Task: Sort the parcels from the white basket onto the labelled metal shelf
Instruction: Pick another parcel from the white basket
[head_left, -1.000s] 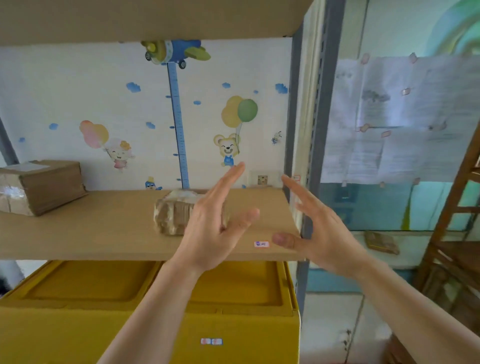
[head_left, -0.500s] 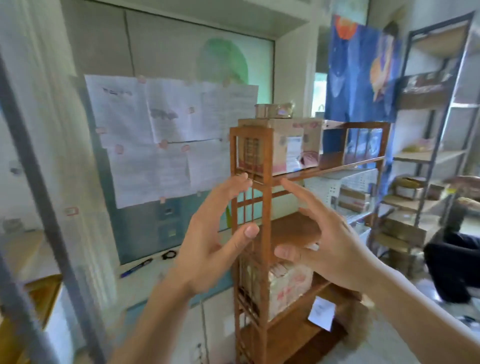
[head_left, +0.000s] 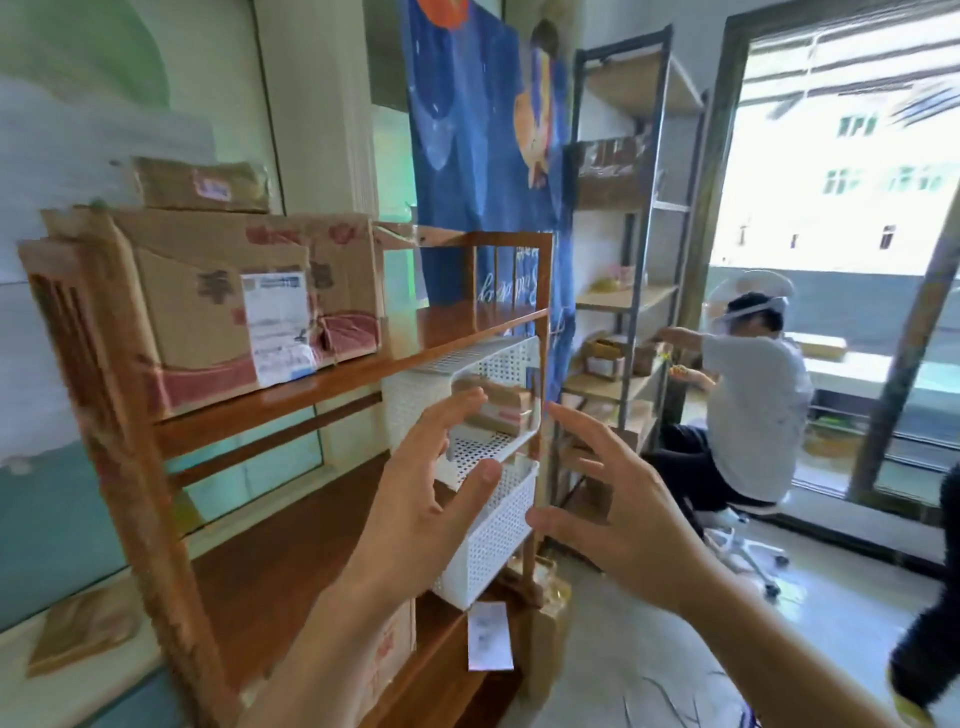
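A white perforated basket (head_left: 493, 530) sits on the middle board of a wooden rack (head_left: 130, 415). A second white basket (head_left: 498, 364) is stacked on it, with brown parcels (head_left: 501, 408) inside. My left hand (head_left: 421, 499) is raised in front of the baskets, fingers spread, holding nothing. To its right my right hand (head_left: 618, 509) is also spread and holds nothing. A metal shelf (head_left: 634, 249) with parcels on its boards stands further back, right of the rack. The labelled shelf I faced before is out of view.
A large cardboard box (head_left: 234, 306) with a smaller parcel (head_left: 202, 184) on it fills the rack's top board. A person in a white shirt (head_left: 748, 405) sits on a stool by the metal shelf. A window (head_left: 841, 171) is at the right. More boxes lie low in the rack.
My view has swung right from the labelled shelf, where a parcel lay on the board, to the wooden rack with the white baskets. Both hands stayed spread and empty in front of me.
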